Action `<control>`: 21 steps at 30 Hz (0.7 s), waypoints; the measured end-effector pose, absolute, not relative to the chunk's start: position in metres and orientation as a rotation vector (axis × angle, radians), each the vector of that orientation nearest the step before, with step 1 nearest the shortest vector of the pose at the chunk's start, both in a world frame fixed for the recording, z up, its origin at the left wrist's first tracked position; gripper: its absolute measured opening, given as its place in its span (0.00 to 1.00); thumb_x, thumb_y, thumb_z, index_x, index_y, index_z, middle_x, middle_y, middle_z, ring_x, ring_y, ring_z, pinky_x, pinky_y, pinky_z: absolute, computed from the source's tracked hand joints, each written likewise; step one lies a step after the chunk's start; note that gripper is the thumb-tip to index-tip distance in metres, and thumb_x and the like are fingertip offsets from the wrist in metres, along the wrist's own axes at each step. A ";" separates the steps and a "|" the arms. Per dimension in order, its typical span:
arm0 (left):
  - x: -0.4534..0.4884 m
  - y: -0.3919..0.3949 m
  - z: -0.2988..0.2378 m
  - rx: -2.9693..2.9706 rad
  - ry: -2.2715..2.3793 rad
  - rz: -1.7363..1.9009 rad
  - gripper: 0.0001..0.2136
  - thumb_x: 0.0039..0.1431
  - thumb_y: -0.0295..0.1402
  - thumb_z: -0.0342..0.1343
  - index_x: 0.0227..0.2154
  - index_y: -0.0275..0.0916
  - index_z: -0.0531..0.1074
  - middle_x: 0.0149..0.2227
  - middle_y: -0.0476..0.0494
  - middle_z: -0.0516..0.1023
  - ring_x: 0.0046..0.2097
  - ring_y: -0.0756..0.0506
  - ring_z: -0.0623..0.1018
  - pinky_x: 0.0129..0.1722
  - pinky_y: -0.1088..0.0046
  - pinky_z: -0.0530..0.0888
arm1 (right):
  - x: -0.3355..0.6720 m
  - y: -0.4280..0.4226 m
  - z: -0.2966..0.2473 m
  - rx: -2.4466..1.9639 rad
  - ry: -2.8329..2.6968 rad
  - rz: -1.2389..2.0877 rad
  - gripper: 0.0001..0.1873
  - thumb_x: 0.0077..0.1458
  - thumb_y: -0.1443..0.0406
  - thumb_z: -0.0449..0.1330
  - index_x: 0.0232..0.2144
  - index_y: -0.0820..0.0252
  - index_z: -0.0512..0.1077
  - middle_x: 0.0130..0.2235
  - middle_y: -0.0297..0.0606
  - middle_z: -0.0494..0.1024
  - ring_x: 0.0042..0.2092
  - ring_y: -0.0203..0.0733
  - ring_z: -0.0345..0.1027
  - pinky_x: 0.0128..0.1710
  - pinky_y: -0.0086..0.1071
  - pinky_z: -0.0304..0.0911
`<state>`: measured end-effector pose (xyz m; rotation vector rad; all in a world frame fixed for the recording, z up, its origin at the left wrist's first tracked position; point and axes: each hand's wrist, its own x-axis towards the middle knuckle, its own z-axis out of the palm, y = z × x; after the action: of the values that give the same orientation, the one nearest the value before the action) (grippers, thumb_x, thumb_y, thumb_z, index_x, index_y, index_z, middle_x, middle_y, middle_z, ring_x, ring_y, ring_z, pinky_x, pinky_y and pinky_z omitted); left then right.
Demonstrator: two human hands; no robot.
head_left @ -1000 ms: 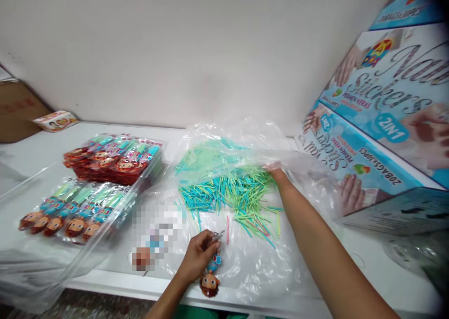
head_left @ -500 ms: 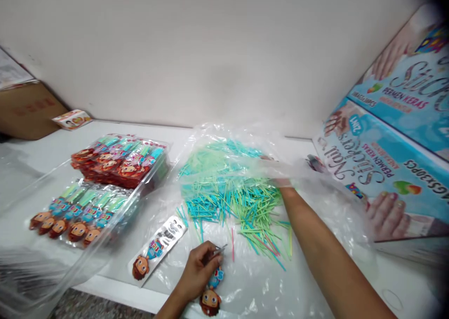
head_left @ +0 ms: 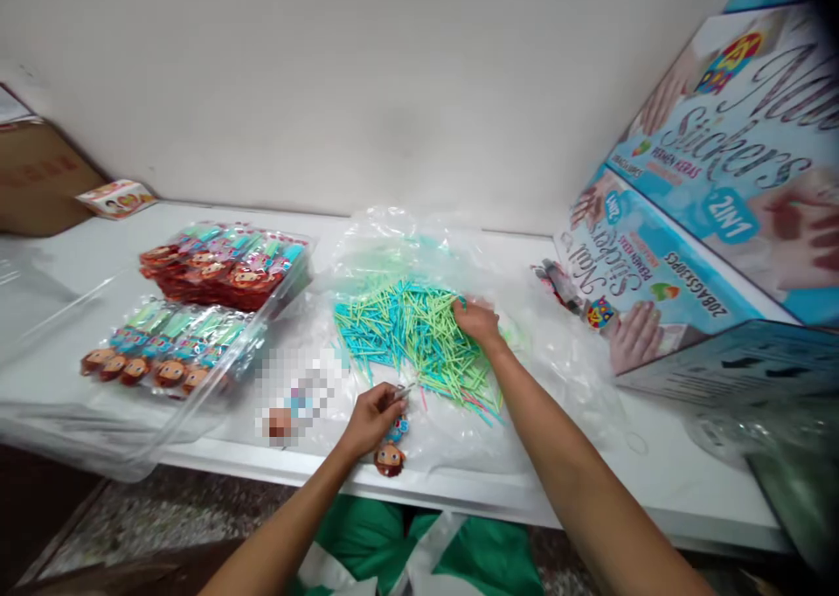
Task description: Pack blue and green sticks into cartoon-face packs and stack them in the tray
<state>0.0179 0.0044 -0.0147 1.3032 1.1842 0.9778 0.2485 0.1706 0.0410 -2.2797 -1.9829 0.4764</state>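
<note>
- While my left hand (head_left: 372,414) sits at the lower middle of the frame, its thumb and fingers are pinched on a small packet (head_left: 389,458), whose printed cartoon head shows below the grip.
- From my remote seat I see my right hand (head_left: 477,321) at the right end of the heap of sticks (head_left: 406,325), just right of the frame's centre; its fingers curl down, tips partly hidden, so I can't make out whether they have hold of any.
- The heap, mostly blue and green, lies on clear plastic (head_left: 459,443) across the middle of the frame.
- At the left of the frame I have rows of packets (head_left: 163,351) and a clear tray (head_left: 176,430); gloss stops me telling which ones lie inside it.
- I judge the step in hand to be picking out sticks while the left hand minds the packet.
- To my mind, the next move calls for a light pinch, drawing a few free without scattering the loose ones along the near edge, and a steady left hand.
</note>
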 end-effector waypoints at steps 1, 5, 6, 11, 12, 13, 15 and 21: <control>0.018 0.004 -0.015 1.298 1.176 0.986 0.09 0.51 0.36 0.57 0.27 0.34 0.66 0.23 0.52 0.63 0.26 0.53 0.64 0.26 0.78 0.62 | 0.245 0.165 0.042 -2.287 -1.955 0.453 0.29 0.61 0.50 0.37 0.54 0.57 0.62 0.53 0.49 0.65 0.53 0.57 0.58 0.48 0.52 0.56; 0.020 0.004 -0.014 1.308 1.149 1.002 0.10 0.49 0.36 0.58 0.27 0.35 0.66 0.22 0.53 0.63 0.25 0.54 0.64 0.26 0.79 0.62 | 0.234 0.135 0.042 -2.302 -1.872 0.403 0.31 0.59 0.48 0.34 0.58 0.51 0.55 0.56 0.49 0.60 0.55 0.60 0.53 0.47 0.54 0.54; 0.020 0.004 -0.014 1.310 1.146 1.001 0.10 0.49 0.36 0.58 0.27 0.35 0.67 0.22 0.53 0.64 0.25 0.53 0.64 0.26 0.79 0.62 | 0.231 0.126 0.041 -2.303 -1.864 0.402 0.31 0.59 0.48 0.33 0.59 0.51 0.55 0.56 0.49 0.60 0.54 0.60 0.53 0.47 0.54 0.54; 0.021 0.005 -0.012 1.303 1.139 1.011 0.12 0.47 0.38 0.59 0.27 0.35 0.67 0.22 0.53 0.66 0.25 0.53 0.66 0.27 0.78 0.63 | 0.222 0.089 0.040 -2.272 -1.880 0.417 0.32 0.59 0.49 0.34 0.62 0.55 0.48 0.58 0.52 0.56 0.56 0.61 0.50 0.48 0.56 0.51; 0.020 0.005 -0.011 1.313 1.146 1.010 0.12 0.47 0.39 0.59 0.27 0.35 0.67 0.22 0.53 0.66 0.25 0.53 0.66 0.27 0.78 0.63 | 0.223 0.084 0.041 -2.250 -1.908 0.439 0.32 0.59 0.49 0.36 0.62 0.54 0.47 0.59 0.52 0.56 0.56 0.61 0.51 0.48 0.55 0.51; 0.019 0.004 -0.009 1.330 1.154 1.006 0.12 0.47 0.39 0.58 0.27 0.35 0.67 0.22 0.53 0.66 0.25 0.53 0.66 0.26 0.78 0.63 | 0.227 0.079 0.043 -2.222 -1.941 0.464 0.32 0.58 0.50 0.40 0.62 0.53 0.47 0.59 0.51 0.56 0.56 0.61 0.52 0.48 0.54 0.52; 0.016 0.002 -0.002 1.396 1.166 0.981 0.11 0.49 0.40 0.56 0.27 0.35 0.67 0.22 0.53 0.66 0.25 0.52 0.65 0.26 0.78 0.62 | 0.239 0.073 0.048 -2.166 -2.000 0.499 0.33 0.55 0.51 0.47 0.62 0.49 0.48 0.61 0.47 0.55 0.56 0.60 0.52 0.49 0.52 0.53; 0.005 -0.010 0.027 2.004 1.212 0.697 0.08 0.57 0.34 0.47 0.31 0.38 0.70 0.25 0.49 0.69 0.28 0.49 0.68 0.30 0.75 0.63 | 0.305 0.088 0.053 -2.222 -1.888 0.425 0.28 0.59 0.61 0.40 0.60 0.61 0.54 0.60 0.47 0.57 0.58 0.53 0.52 0.55 0.44 0.48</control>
<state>0.0046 -0.0103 0.0265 2.0043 1.2115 0.6971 0.3049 0.0875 0.0529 -2.2223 -1.8879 0.4252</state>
